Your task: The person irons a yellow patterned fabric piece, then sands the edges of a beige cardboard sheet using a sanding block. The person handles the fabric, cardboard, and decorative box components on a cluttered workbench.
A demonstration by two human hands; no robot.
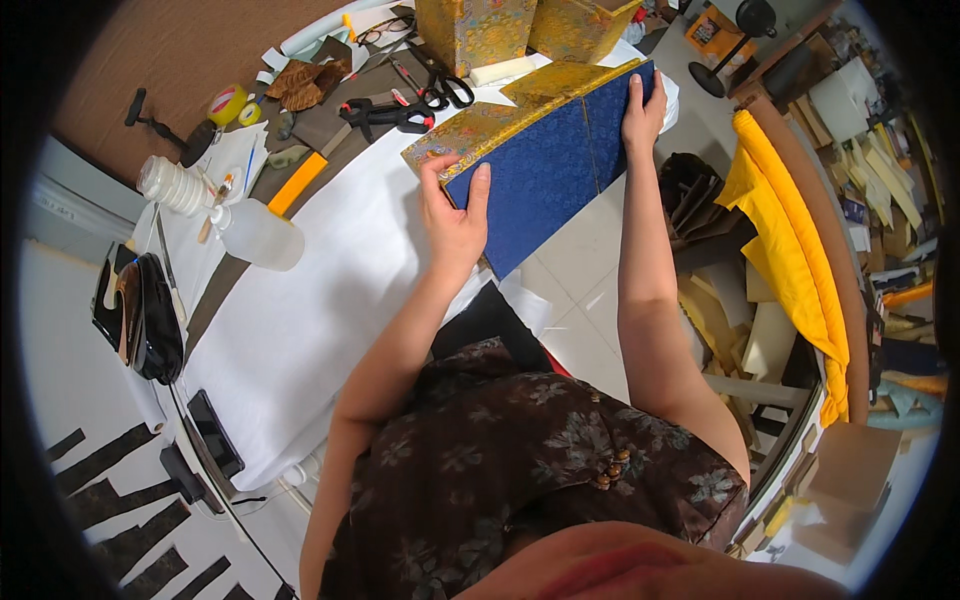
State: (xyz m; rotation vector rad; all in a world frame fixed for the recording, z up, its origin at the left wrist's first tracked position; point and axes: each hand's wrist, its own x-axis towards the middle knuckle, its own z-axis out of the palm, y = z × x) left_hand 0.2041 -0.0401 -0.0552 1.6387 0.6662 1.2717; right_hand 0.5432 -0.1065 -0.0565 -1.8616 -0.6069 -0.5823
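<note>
Between my two hands is a brocade-covered case [535,165], with dark blue patterned cloth on the panel facing me and gold floral cloth on its far side and edge. A thin seam line crosses the blue panel toward its right part. My left hand [455,210] grips the left end, thumb on the blue face and fingers over the gold edge. At the far right end, my right hand [643,108] is closed round the edge, its thumb on the blue face. The case is tilted over the front edge of a white-covered table [330,240]. Its underside is hidden.
Gold brocade boxes [475,35] stand behind the case. Black-handled scissors [437,92], a black-and-red clamp [385,115], tape rolls [228,105] and a translucent bottle [260,235] sit on the table. Yellow cloth [790,250] hangs at the right. A phone [215,432] lies lower left.
</note>
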